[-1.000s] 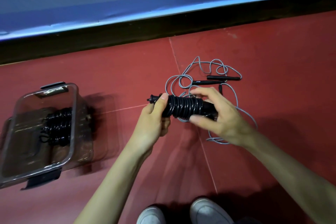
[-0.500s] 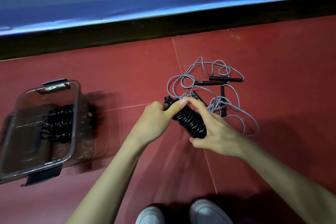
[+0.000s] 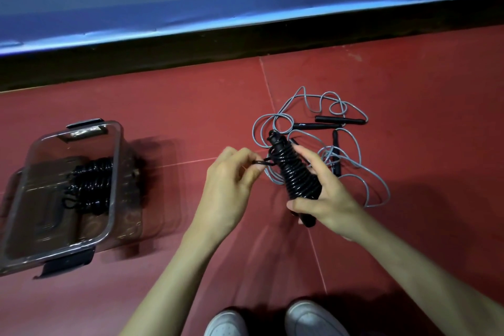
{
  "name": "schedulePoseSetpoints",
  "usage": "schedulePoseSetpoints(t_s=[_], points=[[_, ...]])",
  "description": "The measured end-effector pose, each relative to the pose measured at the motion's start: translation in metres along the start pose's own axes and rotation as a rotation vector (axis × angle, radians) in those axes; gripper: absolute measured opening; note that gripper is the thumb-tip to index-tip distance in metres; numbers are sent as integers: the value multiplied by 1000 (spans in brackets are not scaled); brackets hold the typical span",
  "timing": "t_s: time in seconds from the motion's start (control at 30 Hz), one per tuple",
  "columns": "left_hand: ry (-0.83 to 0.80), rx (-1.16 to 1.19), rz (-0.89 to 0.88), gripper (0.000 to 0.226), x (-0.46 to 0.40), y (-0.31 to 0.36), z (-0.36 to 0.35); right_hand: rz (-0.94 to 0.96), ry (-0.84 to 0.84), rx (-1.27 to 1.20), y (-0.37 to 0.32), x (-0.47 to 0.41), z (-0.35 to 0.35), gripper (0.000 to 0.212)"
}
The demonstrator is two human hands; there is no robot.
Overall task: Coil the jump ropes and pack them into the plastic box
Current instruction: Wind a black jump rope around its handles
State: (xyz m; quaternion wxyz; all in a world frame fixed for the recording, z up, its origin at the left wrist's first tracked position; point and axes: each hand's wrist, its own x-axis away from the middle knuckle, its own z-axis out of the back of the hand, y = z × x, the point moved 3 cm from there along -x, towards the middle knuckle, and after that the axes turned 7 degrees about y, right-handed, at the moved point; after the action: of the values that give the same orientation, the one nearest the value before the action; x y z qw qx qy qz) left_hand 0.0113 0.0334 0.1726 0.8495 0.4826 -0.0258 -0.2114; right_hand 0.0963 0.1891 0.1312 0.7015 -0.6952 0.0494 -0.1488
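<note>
The right hand [image 3: 327, 194] grips the coiled black rope [image 3: 293, 174] above the floor, steadying it, while the left hand [image 3: 231, 180] pinches its loose end [image 3: 261, 163] — probably to secure the wrap — before boxing [image 3: 116, 172].

Bare forearms [image 3: 174, 275], white sneakers [image 3: 313, 319]
</note>
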Motion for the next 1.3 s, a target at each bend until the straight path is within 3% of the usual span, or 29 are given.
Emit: schedulePoseSetpoints(t_s=[0.07,0.2,0.33,0.47,0.67,1.0,1.3], points=[[-9,99,78,5,-2,1,3,-37,8,-57,-4,0,-2,91],[-52,779,374,14,1,-1,1,-120,-87,-214,-9,0,-6,88],[-84,1122,351,24,4,0,0,-153,-170,-309,-14,-2,-10,87],[-34,901,267,25,4,-5,2,-164,-201,-289,-12,0,-7,89],[120,628,205,2,-3,3,9,-39,-154,-50,-9,10,-3,92],[213,460,179,13,-6,7,19,79,-103,150,-22,12,-7,95],[259,91,-95,6,-3,17,29,173,-89,355,-31,14,-3,99]])
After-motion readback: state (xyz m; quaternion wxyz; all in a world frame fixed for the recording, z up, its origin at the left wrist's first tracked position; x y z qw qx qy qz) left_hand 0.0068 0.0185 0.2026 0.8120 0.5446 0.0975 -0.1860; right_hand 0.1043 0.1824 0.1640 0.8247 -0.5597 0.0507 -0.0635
